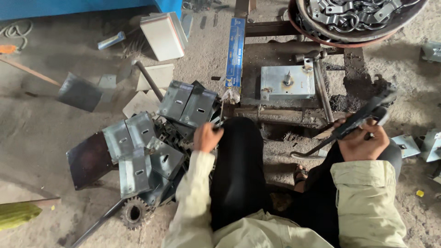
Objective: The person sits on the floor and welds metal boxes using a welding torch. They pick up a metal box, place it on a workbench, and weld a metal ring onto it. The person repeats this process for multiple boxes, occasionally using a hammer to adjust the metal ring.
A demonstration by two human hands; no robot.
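My left hand [206, 137] is closed around a thin metal rod beside my black-clad knee, right next to a pile of grey slotted metal brackets [151, 138]. My right hand [364, 140] grips a dark metal tool handle [363, 117] that points up and to the right. In front of me a galvanised metal plate with an upright pin [287, 81] rests on a rusty iron frame [294, 110].
A round pan of bent metal clamps [353, 16] stands at the top right. A white box [161, 36] and a long blue packet [235, 53] lie beyond the pile. A rusty gear [134, 212] lies near my left elbow. More brackets [415, 146] lie at the right.
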